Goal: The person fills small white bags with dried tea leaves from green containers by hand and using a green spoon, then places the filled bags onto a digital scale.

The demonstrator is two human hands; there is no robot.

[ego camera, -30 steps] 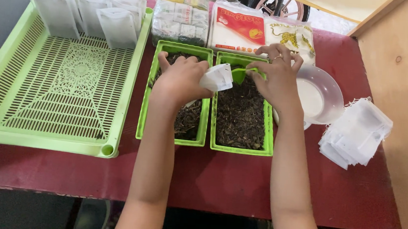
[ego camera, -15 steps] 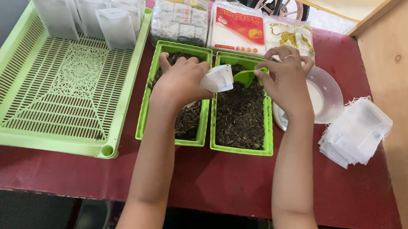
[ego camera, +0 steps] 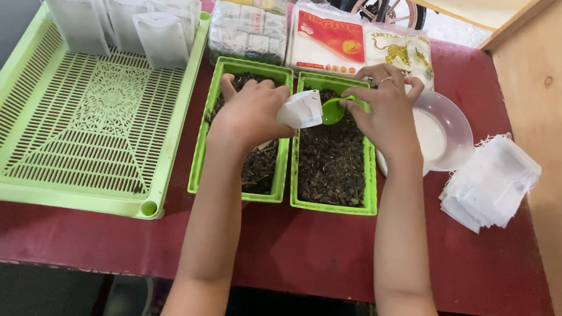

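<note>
Table (ego camera: 326,262): dark red top; everything below is placed from the right bin.
Tray (ego camera: 3,123): large light-green slatted tray, well left of the right bin; white filled bags (ego camera: 121,22) stand in a row along its far end.
Right bin (ego camera: 329,202): green, oblong, full of dark loose leaves, under the right hand.
Left bin (ego camera: 198,151): same kind, touching the right bin's left side, under the left hand.
Packets (ego camera: 324,38): printed packs lying just beyond both bins.
Bowl (ego camera: 454,128): clear, round, just right of the right bin.
Empty bags (ego camera: 493,185): white stack, further right, past the bowl.
Left hand (ego camera: 253,109): closed on a small white bag (ego camera: 301,108), held over the seam between the bins.
Right hand (ego camera: 385,106): fingers pinched on a green scoop (ego camera: 333,110), its mouth at the bag's opening.
</note>
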